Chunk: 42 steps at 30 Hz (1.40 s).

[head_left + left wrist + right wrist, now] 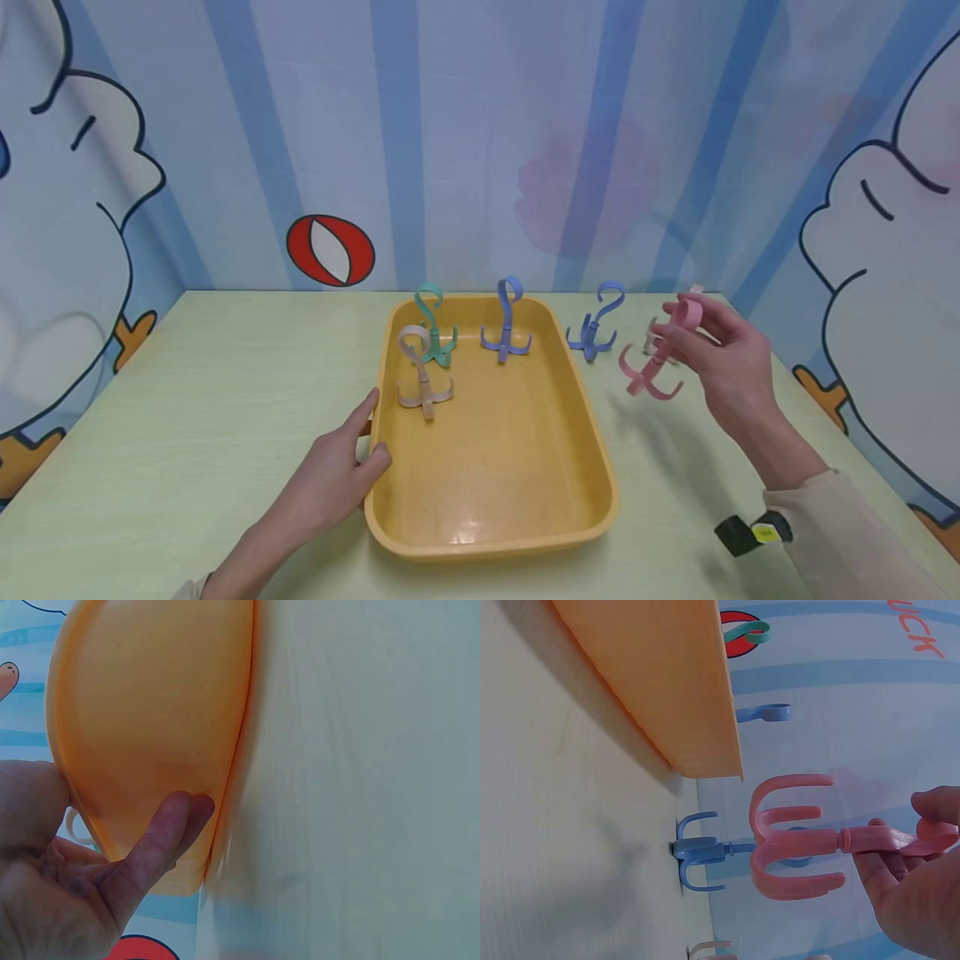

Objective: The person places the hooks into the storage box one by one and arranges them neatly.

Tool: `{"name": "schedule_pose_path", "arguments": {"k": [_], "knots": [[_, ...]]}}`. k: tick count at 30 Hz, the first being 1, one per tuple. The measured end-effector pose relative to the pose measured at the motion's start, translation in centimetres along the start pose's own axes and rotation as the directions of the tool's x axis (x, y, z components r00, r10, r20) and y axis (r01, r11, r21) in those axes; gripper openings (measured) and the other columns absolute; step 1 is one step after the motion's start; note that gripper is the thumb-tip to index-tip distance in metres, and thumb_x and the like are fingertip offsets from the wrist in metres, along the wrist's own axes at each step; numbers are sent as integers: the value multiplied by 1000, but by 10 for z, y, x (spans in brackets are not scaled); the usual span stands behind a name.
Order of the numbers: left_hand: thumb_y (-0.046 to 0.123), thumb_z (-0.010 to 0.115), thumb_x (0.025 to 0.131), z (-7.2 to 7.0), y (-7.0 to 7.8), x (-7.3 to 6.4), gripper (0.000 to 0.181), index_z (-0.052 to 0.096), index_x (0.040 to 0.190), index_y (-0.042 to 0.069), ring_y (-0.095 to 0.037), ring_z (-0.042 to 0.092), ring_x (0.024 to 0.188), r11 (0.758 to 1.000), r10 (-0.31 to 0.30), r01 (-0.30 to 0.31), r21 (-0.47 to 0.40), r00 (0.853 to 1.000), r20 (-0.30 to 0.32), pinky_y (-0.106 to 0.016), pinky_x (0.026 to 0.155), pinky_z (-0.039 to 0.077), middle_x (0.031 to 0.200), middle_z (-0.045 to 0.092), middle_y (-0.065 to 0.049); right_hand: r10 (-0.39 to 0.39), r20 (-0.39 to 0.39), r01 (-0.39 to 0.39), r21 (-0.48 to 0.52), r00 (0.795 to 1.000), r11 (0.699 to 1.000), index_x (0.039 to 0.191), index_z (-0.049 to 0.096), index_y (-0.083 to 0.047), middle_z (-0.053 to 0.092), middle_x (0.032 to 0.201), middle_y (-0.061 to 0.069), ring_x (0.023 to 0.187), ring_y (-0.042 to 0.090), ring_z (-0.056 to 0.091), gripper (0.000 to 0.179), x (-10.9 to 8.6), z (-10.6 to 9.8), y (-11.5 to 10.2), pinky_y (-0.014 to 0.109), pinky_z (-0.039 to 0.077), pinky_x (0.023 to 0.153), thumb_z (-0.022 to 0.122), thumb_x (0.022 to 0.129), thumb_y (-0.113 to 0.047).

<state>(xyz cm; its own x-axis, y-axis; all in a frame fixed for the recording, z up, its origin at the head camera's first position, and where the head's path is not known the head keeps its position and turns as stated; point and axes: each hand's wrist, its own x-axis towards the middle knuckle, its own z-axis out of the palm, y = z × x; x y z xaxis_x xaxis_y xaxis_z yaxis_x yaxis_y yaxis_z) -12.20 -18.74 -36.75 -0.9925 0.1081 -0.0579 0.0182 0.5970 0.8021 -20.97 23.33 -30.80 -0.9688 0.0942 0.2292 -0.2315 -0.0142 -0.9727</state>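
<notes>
My right hand (731,362) holds a pink multi-prong hanging hook (652,371) by its upper stem, above the table right of the yellow tray (495,550). In the right wrist view the pink hook's prongs (795,841) point away from the hand. My left hand (330,475) grips the tray's left rim, thumb at the top edge, fingers along the outer wall (157,735). Inside the tray stand a green hook (435,337), a blue hook (506,329) and a beige hook (425,387). A second blue hook (591,333) stands on the table beside the tray.
Behind my right hand a pale hook (651,337) is partly hidden on the table (262,400). A patterned cloth backdrop (480,150) rises at the table's far edge and along both sides. A dark strap piece (738,533) is at my right sleeve.
</notes>
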Motion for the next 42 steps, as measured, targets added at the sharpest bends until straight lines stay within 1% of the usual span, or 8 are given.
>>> {"name": "schedule_pose_path", "arguments": {"k": [7,15,20,25,29,33,39,42], "knots": [[15,51,100,0,-1,0,78,16,170,8,-14,71,63,1000,3,-3,9,1000,2,-28,54,59,155,51,-31,-20,8,20,2,1000,1000,132,66,-14,76,113,-8,94,7,79,41,-1,6,0,23,63,80,79,94,-12],[15,52,100,0,0,0,79,17,170,8,-14,72,67,1000,-6,6,5,1000,3,-27,56,59,156,51,-30,-22,4,22,-30,1000,999,139,64,-12,75,115,-9,95,6,79,46,-2,9,-3,22,62,81,78,95,-14],[15,51,100,0,0,0,79,17,170,8,-13,71,64,1000,-1,1,9,1000,-1,-27,55,59,156,51,-30,-14,4,14,-50,1000,999,143,61,-10,74,116,-10,95,5,79,51,-2,12,-6,21,61,83,78,96,-17],[15,51,100,0,0,0,78,17,170,8,-14,70,62,1000,1,-1,13,1000,-2,-28,55,58,155,52,-30,-9,21,10,-48,1000,999,141,62,-13,74,117,-9,94,4,78,50,-1,14,-10,21,62,82,79,95,-19],[15,51,100,0,0,0,79,17,170,9,-14,72,67,1000,-9,9,6,1000,3,-28,56,59,155,51,-29,-5,37,6,-37,999,999,142,61,-14,73,119,-7,96,5,79,53,-1,16,-13,21,62,83,80,94,-23],[15,51,100,0,0,0,79,17,170,8,-14,73,69,1000,-9,9,0,1000,4,-27,56,60,155,52,-29,-7,50,8,-12,999,1000,143,61,-13,73,119,-6,97,7,79,52,-1,19,-16,22,62,84,79,94,-21],[15,52,100,0,0,0,79,17,170,8,-14,73,68,1000,-7,7,0,1000,3,-27,55,59,155,52,-29,-10,58,11,-12,998,1000,142,62,-13,75,117,-6,98,9,79,52,-2,25,-20,23,63,84,80,94,-20],[15,52,100,0,0,0,79,17,170,8,-14,73,70,1000,-7,7,1,1000,3,-27,56,60,155,52,-29,-12,67,12,4,998,1000,141,63,-12,76,116,-6,98,9,79,51,-2,28,-22,23,63,84,80,94,-19]]}}
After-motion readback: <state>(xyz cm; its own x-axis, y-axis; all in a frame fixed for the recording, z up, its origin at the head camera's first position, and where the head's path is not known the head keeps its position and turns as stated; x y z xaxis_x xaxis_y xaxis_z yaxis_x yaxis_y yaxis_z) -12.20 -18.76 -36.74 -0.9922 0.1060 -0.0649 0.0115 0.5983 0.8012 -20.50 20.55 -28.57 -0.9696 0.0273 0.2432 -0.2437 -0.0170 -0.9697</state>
